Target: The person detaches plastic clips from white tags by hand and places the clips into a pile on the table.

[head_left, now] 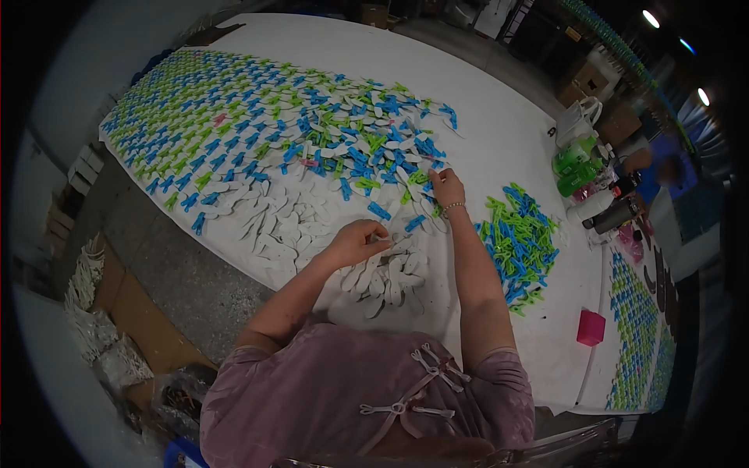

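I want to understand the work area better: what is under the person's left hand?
Around the left hand, white pieces lie heaped on the white tabletop. What lies directly beneath it is covered, so I cannot tell what is there.

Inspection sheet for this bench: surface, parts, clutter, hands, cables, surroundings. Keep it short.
Surface: white table, partly bare.
Parts: blue-and-green clip pile at right; white pieces heaped before the person; mixed spread beyond.
Clutter: green bottles and pink box, right side.
Hands: left hand at the white pieces; right hand at the mixed spread's edge; grip unclear on both.
Cables: nothing seen.
Surroundings: cardboard left, another person right, lights above.
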Demonstrator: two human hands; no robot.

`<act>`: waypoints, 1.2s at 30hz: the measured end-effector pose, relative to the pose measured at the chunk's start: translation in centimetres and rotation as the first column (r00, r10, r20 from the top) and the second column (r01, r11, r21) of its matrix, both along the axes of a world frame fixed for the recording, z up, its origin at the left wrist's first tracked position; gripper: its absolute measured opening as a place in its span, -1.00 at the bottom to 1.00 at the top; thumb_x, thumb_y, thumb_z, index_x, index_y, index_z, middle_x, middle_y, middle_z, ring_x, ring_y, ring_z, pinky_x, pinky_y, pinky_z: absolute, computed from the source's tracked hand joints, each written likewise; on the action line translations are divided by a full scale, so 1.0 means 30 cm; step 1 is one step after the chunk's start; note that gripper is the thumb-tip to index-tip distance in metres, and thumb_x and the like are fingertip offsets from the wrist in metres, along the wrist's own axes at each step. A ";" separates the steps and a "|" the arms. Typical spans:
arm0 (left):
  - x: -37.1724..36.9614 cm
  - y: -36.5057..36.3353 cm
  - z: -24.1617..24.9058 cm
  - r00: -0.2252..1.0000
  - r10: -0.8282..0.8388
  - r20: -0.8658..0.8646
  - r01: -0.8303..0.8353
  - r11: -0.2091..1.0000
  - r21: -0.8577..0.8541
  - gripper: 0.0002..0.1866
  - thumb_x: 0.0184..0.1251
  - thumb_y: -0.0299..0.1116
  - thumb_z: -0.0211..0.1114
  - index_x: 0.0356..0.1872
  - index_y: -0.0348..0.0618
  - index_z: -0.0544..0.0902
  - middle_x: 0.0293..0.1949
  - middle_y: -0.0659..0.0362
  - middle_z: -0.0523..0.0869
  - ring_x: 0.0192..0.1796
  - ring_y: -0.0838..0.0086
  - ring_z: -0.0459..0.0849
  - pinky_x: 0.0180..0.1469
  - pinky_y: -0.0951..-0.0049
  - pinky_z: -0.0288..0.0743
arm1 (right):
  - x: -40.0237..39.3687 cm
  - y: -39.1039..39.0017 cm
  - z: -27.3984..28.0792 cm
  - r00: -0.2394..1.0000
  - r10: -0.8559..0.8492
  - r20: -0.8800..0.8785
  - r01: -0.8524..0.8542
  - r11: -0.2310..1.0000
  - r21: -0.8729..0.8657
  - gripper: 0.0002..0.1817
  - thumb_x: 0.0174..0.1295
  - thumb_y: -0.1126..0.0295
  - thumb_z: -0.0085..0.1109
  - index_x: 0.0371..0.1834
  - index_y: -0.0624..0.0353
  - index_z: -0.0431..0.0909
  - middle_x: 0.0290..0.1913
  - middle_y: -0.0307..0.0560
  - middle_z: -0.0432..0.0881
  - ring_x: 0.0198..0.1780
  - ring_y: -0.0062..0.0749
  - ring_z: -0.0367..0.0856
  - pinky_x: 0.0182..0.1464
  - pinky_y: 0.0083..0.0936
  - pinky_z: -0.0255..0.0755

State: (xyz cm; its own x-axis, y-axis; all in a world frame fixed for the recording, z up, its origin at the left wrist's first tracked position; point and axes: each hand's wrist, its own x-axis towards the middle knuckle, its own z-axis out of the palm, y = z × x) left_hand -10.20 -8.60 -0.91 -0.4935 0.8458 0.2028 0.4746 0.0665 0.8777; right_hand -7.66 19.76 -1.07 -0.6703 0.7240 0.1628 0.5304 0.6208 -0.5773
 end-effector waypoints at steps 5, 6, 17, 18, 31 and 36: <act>-0.008 -0.009 0.013 0.998 0.002 0.067 0.000 0.999 -0.033 -0.77 0.20 -0.28 0.32 -0.19 -0.17 0.61 -0.49 0.29 0.50 -0.49 0.67 0.40 -0.42 0.58 0.32 | 0.024 0.029 -0.054 0.965 0.008 -0.261 -0.066 0.974 -0.217 -0.58 0.11 0.08 0.26 -0.57 0.27 0.49 -0.60 -0.13 0.54 -0.56 -0.48 0.42 -0.44 -0.47 0.34; -0.006 -0.009 0.013 0.997 0.000 0.071 0.003 0.999 -0.035 -0.77 0.20 -0.28 0.32 -0.19 -0.17 0.61 -0.49 0.29 0.50 -0.49 0.67 0.40 -0.42 0.58 0.32 | 0.050 0.022 -0.049 0.966 0.004 -0.258 -0.063 0.974 -0.219 -0.58 0.11 0.08 0.26 -0.57 0.27 0.49 -0.60 -0.13 0.54 -0.56 -0.48 0.42 -0.44 -0.47 0.34; 0.134 0.253 0.087 0.958 0.167 0.233 -0.202 0.970 0.134 -0.36 0.20 -0.09 0.30 0.13 -0.29 0.26 -0.40 0.19 0.57 -0.42 0.52 0.54 -0.33 0.53 0.44 | 0.244 -0.307 0.109 0.557 -0.250 -0.792 -0.082 0.933 -0.352 -0.75 0.21 0.33 0.23 -0.48 0.14 0.36 -0.62 -0.44 0.31 -0.57 -0.82 0.12 -0.55 -0.78 0.07; 0.145 0.269 0.093 0.959 0.165 0.230 -0.199 0.971 0.134 -0.36 0.20 -0.09 0.30 0.13 -0.29 0.26 -0.40 0.19 0.57 -0.42 0.52 0.54 -0.33 0.53 0.44 | 0.240 -0.336 0.102 0.555 -0.252 -0.793 -0.080 0.932 -0.353 -0.75 0.21 0.33 0.23 -0.48 0.14 0.36 -0.62 -0.44 0.31 -0.57 -0.82 0.12 -0.55 -0.78 0.07; 0.105 0.274 0.018 0.931 0.339 0.132 -0.364 0.872 0.326 -0.69 0.44 -0.21 -0.03 -0.23 -0.33 0.40 -0.57 -0.08 0.52 -0.50 0.10 0.53 -0.46 0.27 0.33 | 0.243 -0.414 0.088 0.646 -0.189 -0.740 -0.234 0.873 -0.428 -0.72 0.33 0.18 0.05 -0.38 0.18 0.40 -0.58 -0.40 0.35 -0.52 -0.77 0.20 -0.46 -0.73 0.16; 0.128 0.276 0.014 0.905 0.404 0.133 -0.413 0.758 0.504 -0.72 0.44 -0.24 -0.04 -0.25 -0.31 0.42 -0.58 0.02 0.49 -0.52 0.19 0.48 -0.41 0.34 0.33 | 0.235 -0.377 0.049 0.628 -0.273 -0.728 -0.174 0.863 -0.474 -0.67 0.35 0.16 0.00 -0.45 0.19 0.40 -0.65 -0.36 0.33 -0.55 -0.75 0.24 -0.49 -0.74 0.17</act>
State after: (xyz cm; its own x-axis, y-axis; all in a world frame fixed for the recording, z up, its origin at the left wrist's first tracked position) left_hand -6.38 -0.32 -0.47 -0.7751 0.3381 0.5338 0.4921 -0.2068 0.8456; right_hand -0.60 8.44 0.41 -0.4236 0.8772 0.2258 -0.2126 0.1460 -0.9662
